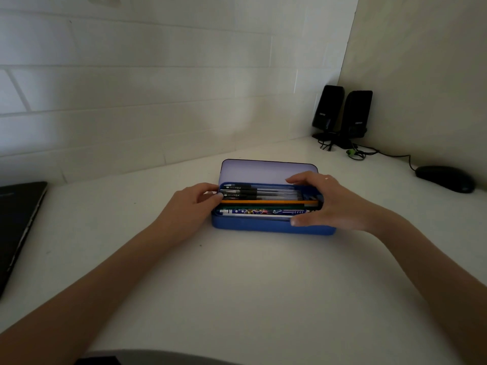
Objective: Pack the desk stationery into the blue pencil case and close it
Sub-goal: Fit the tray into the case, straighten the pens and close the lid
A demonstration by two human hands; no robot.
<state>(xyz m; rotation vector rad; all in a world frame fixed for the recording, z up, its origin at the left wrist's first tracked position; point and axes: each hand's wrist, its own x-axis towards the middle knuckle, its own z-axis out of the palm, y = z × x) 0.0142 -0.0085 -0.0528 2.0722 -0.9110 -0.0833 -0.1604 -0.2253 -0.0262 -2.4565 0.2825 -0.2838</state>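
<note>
The blue pencil case (253,225) lies open in the middle of the white desk, its pale lid (263,171) standing up at the back. Inside it lie several clear pens with black caps (258,192), an orange pencil (263,202), a dark green pencil (261,206) and a patterned pen (261,212). My left hand (193,204) is at the case's left end, fingertips touching the pen caps. My right hand (324,200) spans the right end, fingers curled over the inner tray's back edge and thumb on the front wall.
Two black speakers (342,117) with cables stand in the back right corner. A black mouse (445,178) lies at the right. A dark laptop (18,222) sits at the left edge. White walls close off the desk at the back and right.
</note>
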